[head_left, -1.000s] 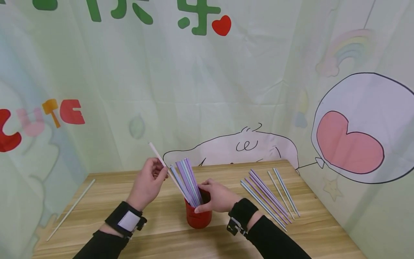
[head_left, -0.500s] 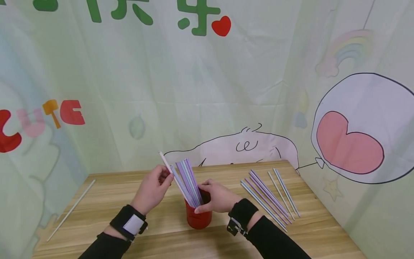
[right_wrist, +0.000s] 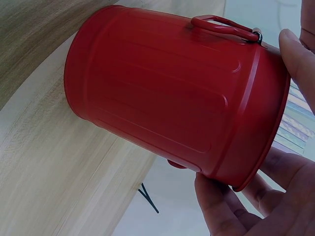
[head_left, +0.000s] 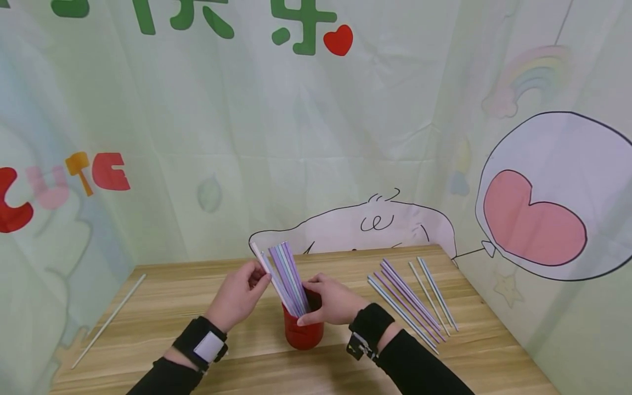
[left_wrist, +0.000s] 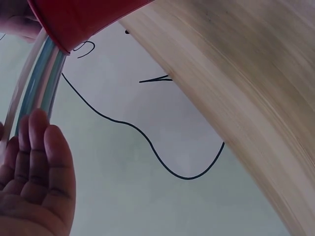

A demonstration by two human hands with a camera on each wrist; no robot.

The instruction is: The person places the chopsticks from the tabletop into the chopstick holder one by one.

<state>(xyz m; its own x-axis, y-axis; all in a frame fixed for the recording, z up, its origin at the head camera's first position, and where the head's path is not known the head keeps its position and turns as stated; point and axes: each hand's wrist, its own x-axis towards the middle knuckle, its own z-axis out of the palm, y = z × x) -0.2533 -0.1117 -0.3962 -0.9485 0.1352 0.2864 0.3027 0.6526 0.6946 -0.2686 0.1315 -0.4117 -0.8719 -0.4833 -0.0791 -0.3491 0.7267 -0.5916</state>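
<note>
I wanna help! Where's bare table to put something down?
Bare table: between the lone stick and left hand, or this side of the red can, between the sleeves. Crowded: between that hand and the right hand, and among the loose sticks.

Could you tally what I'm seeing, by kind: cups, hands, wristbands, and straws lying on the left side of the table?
Cups, one red cup: 1
Hands, a left hand and a right hand: 2
Black wristbands, left wristband and right wristband: 2
Straws lying on the left, one pale straw: 1
Total: 6
</note>
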